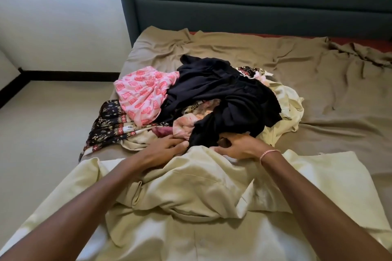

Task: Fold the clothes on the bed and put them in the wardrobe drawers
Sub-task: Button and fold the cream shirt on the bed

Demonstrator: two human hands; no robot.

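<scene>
A pale cream garment (191, 188) lies spread and rumpled across the near part of the bed (339, 95). Both hands rest at its far edge, where it meets the heap of clothes. My left hand (167, 147) presses down on the cream cloth with curled fingers. My right hand (237, 147), with a pink thread bracelet at the wrist, pinches the cream garment's edge. Behind them the heap holds a dark navy garment (224, 91), a pink-and-white patterned piece (144, 93), a black floral printed cloth (110, 125) and a second cream piece (288, 108).
A tan wrinkled sheet covers the bed. The padded teal headboard (254, 2) stands at the far end. To the left of the bed lie the beige floor (46, 129) and a white wall with dark skirting (70, 74). No wardrobe or drawers are in view.
</scene>
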